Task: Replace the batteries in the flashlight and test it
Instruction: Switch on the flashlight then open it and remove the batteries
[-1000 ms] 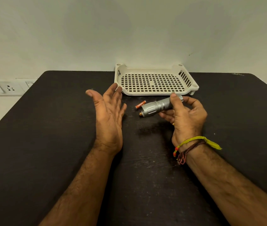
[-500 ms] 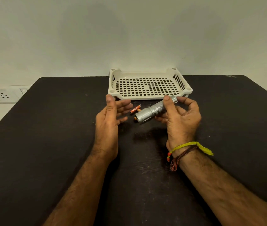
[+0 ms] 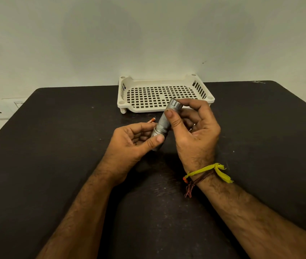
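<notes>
Centrally, both hands' fingers clamp the flashlight (image 3: pixel 164 122) above bare table (image 3: pixel 55 146), near the tray (image 3: pixel 124 94).

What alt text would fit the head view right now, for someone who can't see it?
Both hands hold a silver flashlight above a black table: the left hand grips its near end, the right hand its body. An orange battery lies on the table beside it, in front of an empty white perforated tray.

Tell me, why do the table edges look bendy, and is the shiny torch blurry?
In the head view, the wide-angle lens bows the black table edges; dim, even light leaves soft shadows on the wall; the flashlight, held in the left hand and right hand, looks fairly sharp, without strong glare.
</notes>
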